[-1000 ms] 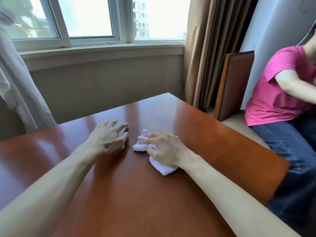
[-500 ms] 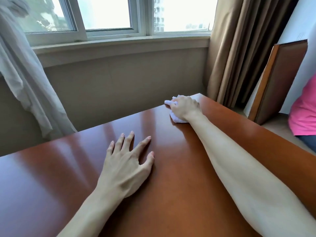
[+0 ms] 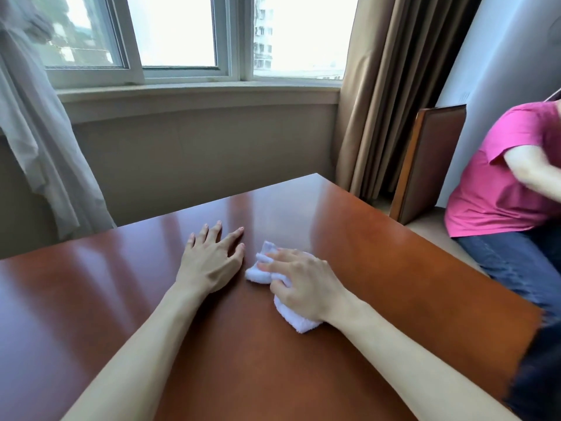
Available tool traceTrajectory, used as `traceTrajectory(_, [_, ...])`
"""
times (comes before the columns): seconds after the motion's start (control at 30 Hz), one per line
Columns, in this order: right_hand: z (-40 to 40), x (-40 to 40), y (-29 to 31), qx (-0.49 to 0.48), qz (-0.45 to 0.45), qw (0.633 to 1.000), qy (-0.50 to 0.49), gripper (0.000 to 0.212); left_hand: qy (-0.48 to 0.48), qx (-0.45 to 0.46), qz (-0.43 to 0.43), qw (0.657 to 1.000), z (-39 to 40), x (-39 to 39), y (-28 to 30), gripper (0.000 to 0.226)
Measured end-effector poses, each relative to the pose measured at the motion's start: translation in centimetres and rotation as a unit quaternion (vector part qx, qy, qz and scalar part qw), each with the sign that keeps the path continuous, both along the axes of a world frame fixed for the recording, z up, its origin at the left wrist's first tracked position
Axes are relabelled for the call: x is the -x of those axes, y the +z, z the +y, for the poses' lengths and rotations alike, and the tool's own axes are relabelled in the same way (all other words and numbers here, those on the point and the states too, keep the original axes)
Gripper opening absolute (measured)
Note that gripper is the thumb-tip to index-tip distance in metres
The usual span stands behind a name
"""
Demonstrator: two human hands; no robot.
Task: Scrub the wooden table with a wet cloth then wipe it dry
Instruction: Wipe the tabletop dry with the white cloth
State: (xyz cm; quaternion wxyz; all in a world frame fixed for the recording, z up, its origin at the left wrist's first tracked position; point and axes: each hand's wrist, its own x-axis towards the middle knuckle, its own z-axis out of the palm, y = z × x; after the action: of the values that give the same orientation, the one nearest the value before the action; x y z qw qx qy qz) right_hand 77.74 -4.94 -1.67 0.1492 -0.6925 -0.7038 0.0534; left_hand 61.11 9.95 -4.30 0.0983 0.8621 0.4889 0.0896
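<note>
Surface: glossy wooden table [image 3: 394, 268] below a window [image 3: 182, 31].
Cloth: white cloth [image 3: 291, 316] lies mid-table, toward the right edge.
Right hand [image 3: 306, 284]: fingers curled, gripping the cloth.
Left hand [image 3: 209, 262]: flat on the wood just beside the cloth, fingers spread.

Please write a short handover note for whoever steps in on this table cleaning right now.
Left hand: flat on the wooden table, fingers spread, holding nothing.
Right hand: presses the white cloth onto the tabletop near the middle, fingers curled over it.
Done: cloth is on the table and in use; how much has been scrubbed cannot be told.
Left: finish scrubbing the whole top, then wipe it dry. No second cloth is in view.
Note: a person in a pink shirt sits at the right side.
</note>
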Motion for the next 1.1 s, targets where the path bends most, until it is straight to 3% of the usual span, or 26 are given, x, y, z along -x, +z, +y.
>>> traceTrajectory(0.2, [2.7, -1.6, 0.4, 0.012, 0.030, 0.998, -0.053, 0.045, -0.004, -0.001, 0.002, 1.000, -0.1, 0.1, 0.0, 0.055])
traceTrajectory(0.53, [24.8, -10.0, -1.1, -0.002, 0.008, 0.982, -0.190, 0.046, 0.006, -0.018, -0.008, 1.000, 0.1, -0.2, -0.3, 0.064])
traceTrajectory(0.63, [27.4, -6.6, -0.8, -0.007, -0.016, 0.989, -0.146, 0.042, 0.011, -0.025, -0.010, 1.000, 0.3, -0.3, -0.4, 0.064])
traceTrajectory(0.77, [25.7, -2.6, -0.6, 0.009, -0.051, 0.999, -0.006, 0.050, 0.016, -0.023, -0.017, 0.999, 0.2, -0.2, -0.5, 0.068])
traceTrajectory(0.9, [22.8, -5.2, -0.1, 0.022, -0.016, 0.998, 0.059, 0.055, 0.023, -0.015, -0.029, 0.999, 0.3, -0.2, -0.4, 0.073])
traceTrajectory(0.97, [22.8, -9.2, 0.0, 0.020, -0.024, 0.999, 0.018, 0.062, 0.022, -0.018, -0.025, 0.999, 0.3, -0.3, -0.4, 0.075])
traceTrajectory(1.1, [22.3, -16.6, -0.1, -0.005, 0.051, 0.973, -0.224, 0.059, 0.020, -0.017, -0.013, 1.000, 0.3, -0.2, -0.3, 0.077])
